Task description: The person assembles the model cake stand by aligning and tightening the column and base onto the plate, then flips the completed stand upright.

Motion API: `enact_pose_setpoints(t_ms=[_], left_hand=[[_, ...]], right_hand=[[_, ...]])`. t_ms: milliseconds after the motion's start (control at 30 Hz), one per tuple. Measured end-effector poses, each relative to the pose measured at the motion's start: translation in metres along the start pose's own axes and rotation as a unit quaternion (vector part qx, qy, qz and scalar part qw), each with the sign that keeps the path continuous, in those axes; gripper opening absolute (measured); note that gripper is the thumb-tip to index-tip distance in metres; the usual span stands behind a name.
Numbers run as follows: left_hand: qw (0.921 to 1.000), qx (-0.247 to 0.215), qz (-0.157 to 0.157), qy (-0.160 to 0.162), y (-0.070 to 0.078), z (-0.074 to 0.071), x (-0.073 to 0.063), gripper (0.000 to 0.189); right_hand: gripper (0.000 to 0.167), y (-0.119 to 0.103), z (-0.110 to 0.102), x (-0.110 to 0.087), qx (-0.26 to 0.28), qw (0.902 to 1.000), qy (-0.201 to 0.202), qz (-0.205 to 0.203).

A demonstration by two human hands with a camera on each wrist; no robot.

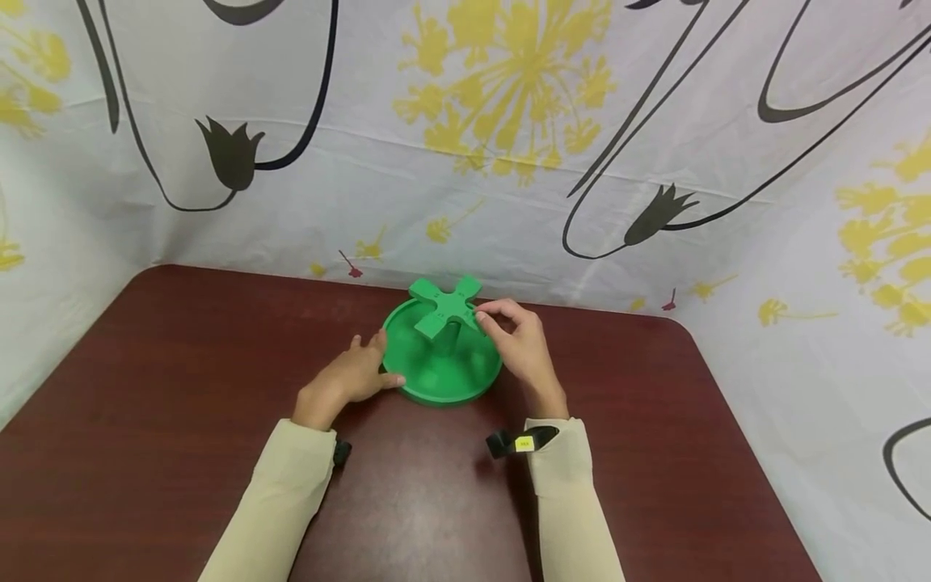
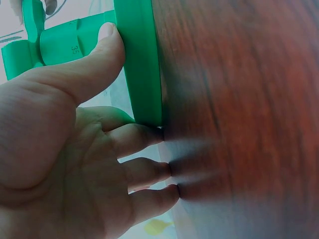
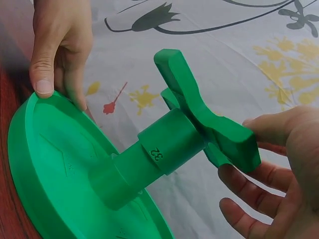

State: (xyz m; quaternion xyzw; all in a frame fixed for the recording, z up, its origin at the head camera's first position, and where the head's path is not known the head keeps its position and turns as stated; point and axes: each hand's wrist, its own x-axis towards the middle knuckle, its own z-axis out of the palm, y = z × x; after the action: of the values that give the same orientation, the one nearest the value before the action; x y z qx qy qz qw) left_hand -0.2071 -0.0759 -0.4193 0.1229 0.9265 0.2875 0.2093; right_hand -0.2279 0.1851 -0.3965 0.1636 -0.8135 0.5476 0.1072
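Head view: pinching green cross (image 1: 448,305) with right hand (image 1: 525,346), touching dish (image 1: 442,400) with spread left hand (image 1: 349,373); might tip both by pushing off-centre.

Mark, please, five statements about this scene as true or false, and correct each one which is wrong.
1. The left hand touches the rim of the round green base. True.
2. The cross-shaped top stands above the base on a post. True.
3. The right hand is away from the green object. False: its thumb and fingers pinch one arm of the cross-shaped top.
4. In the right wrist view, the number 32 can be read on the post. True.
5. The table is white. False: it is dark reddish-brown.
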Motion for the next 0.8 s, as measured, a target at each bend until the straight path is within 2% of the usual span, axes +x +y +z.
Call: enact_pose_setpoints(t_ms=[167,400,600,700,800], left_hand=[[1.0,0.0,0.0,0.001,-0.001,0.001,0.0,0.087],[1.0,0.0,0.0,-0.001,-0.001,0.001,0.0,0.087],[1.0,0.002,0.0,0.0,-0.001,0.001,0.001,0.087],[1.0,0.002,-0.004,-0.002,-0.001,0.001,0.001,0.088],[1.0,0.001,-0.006,-0.002,-0.001,0.001,0.001,0.088]], right_hand=[[0.018,-0.008,0.001,-0.001,0.003,0.9998,-0.016,0.007],[0.017,-0.043,0.002,-0.007,0.004,0.9991,-0.039,0.018],[0.017,-0.048,0.004,-0.008,-0.005,0.9986,-0.047,0.023],[0.016,-0.046,0.004,-0.008,0.004,0.9997,-0.02,0.012],[0.015,-0.043,0.004,-0.007,0.02,0.9988,0.043,-0.008]])
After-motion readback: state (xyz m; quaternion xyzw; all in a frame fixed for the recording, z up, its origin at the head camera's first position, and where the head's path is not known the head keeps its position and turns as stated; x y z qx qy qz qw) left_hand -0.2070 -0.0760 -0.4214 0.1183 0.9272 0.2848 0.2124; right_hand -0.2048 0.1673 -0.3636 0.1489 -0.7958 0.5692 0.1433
